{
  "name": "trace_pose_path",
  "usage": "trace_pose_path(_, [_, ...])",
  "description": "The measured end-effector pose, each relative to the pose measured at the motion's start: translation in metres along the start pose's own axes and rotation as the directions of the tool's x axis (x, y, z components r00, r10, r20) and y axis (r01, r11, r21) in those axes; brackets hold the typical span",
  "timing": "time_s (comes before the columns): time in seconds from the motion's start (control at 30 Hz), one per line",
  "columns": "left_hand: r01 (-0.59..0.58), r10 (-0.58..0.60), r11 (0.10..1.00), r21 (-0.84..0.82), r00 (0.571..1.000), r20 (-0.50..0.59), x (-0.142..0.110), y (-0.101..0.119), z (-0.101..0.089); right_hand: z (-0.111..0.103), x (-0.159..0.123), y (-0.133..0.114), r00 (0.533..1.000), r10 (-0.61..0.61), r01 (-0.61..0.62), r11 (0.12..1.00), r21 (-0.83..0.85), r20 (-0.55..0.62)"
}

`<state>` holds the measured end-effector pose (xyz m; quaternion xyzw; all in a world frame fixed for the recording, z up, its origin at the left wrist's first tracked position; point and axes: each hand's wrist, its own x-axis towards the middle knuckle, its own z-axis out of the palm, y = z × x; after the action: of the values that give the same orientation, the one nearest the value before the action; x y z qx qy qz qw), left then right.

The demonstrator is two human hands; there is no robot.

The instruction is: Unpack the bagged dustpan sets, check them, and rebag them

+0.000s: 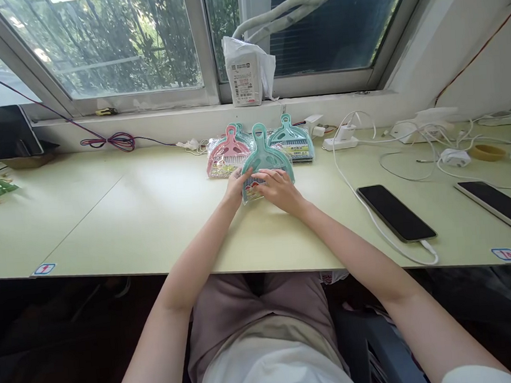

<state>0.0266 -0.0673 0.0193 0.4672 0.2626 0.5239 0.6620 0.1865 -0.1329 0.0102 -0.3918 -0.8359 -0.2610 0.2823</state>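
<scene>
"Daylight comes through the window (116, 49) onto a pale desk (108, 227), and a white package (245, 80) stands on the sill. Where's the dustpan set from there?"

"Teal dustpan set (261, 155), you mean? Just below the package from where I stand, on the wearer's side of it. Whether its bottom rests on the desk, I can't tell."

"And the hands?"

"Left hand (236, 186) grasps its left side, thumb over the front edge. Right hand (278, 188) lies across the lower front, fingers spread; I can't tell how firmly it presses."

"How would you handle it well?"

"I'd let the left hand carry the weight by the firm rim, and use light, flat fingers on the right. That clear wrap looks slippery, so squeezing only the loose film could let the set slide. I'd mind the neighbours too: the pink dustpan set (228, 155) is below the package and a little left, the second teal set (290, 134) below and to its right."

"Which way does it point?"

"Handle toward the package, wide end toward the wearer. Its long axis runs from the wearer to the window, nearly straight, and the handle looks higher than the wide end, though I can't judge the lean."
</scene>
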Motion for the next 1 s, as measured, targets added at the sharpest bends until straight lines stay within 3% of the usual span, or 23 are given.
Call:
trace_pose_path(0.13, [-0.003, 0.003, 1.000, -0.003, 1.000, 0.015, 0.000, -0.002, 0.001, -0.002, -0.001, 0.005, 0.998, 0.060, -0.061, 0.997, 0.037, 0.023])
trace_pose_path(0.3, [0.005, -0.005, 1.000, -0.005, 1.000, 0.010, -0.001, -0.001, 0.001, 0.001, -0.002, 0.004, 0.998, 0.027, -0.032, 0.996, 0.082, 0.053])
trace_pose_path(0.77, [-0.038, 0.028, 0.998, -0.044, 0.978, -0.208, 0.009, 0.002, -0.010, 0.001, 0.002, 0.003, 0.996, -0.035, 0.027, 0.995, 0.095, 0.082])
trace_pose_path(1.0, [-0.082, 0.056, 0.992, -0.096, 0.967, -0.247, 0.015, 0.005, -0.018, 0.000, 0.003, 0.001, 0.995, -0.038, 0.029, 0.995, 0.097, 0.097])
